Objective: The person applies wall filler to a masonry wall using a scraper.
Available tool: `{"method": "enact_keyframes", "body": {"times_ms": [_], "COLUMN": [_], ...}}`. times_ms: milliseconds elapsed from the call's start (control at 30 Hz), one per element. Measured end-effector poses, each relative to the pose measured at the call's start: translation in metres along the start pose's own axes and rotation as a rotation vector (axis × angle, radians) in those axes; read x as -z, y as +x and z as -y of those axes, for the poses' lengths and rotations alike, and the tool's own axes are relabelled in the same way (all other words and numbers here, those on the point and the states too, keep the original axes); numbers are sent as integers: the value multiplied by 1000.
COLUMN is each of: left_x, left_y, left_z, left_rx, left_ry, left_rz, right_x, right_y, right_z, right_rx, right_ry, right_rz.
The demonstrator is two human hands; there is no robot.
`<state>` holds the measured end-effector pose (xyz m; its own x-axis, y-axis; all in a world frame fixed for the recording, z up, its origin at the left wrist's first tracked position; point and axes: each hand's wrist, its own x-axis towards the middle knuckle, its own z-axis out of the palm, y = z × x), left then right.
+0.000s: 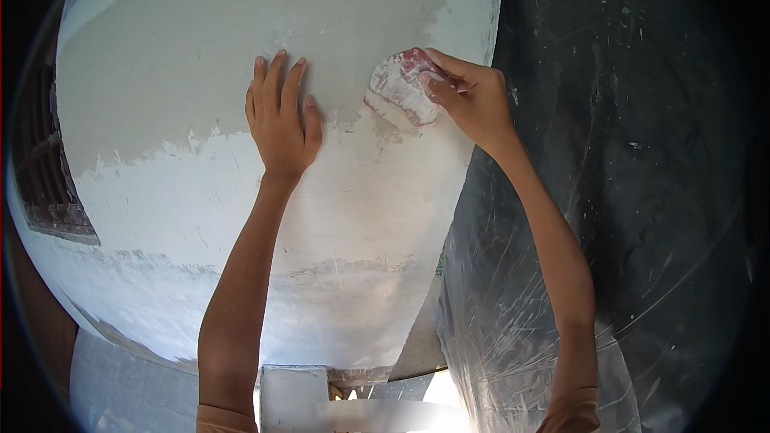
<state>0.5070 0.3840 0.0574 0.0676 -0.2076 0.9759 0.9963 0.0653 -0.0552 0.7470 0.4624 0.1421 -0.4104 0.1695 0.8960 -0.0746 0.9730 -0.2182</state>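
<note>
Wall (345,297) looks part-done: grey coat (208,56) toward twelve o'clock, white area (361,208) perhaps left toward six. Left hand (282,124) rests spread, empty; right hand (477,104) pinches a smeared scraper (399,90).

Right fingers (439,90) pinch a flat reddish tool (395,84), smeared white, at the wall (176,216). Left fingers (292,85), spread, lie against the wall's grey patch (176,72); paler surface below them. White-flecked dark sheet (634,144) right of right fingers. Barred opening (48,172) well left of left fingers.
</note>
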Motion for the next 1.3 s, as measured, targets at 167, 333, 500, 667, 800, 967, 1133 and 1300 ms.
{"method": "enact_keyframes", "body": {"times_ms": [167,333,500,667,800,967,1133,1300], "left_x": [0,-1,-1,-2,-1,0,-1,0], "left_y": [3,1,2,1,2,2,1,2], "left_z": [-2,1,-1,-1,0,-1,-1,1], "left_rx": [9,12,18,5,19,24,28,32], "left_ry": [-8,11,16,-2,-16,-37,-23,9], "left_rz": [-8,-8,-12,-27,-19,-36,-14,-17], "right_x": [16,12,0,29,0,15,14,-2], "right_y": [10,6,-8,12,-9,-9,-11,-16], "right_z": [-13,3,-7,-6,-1,-9,-7,-3], "right_rx": [98,14,90,117,82,35,6,-56], "right_ry": [-163,-27,-164,-141,-63,-260,28,-225], "right_rz": [-321,-254,-39,-544,-132,-201,-421,-174]}}
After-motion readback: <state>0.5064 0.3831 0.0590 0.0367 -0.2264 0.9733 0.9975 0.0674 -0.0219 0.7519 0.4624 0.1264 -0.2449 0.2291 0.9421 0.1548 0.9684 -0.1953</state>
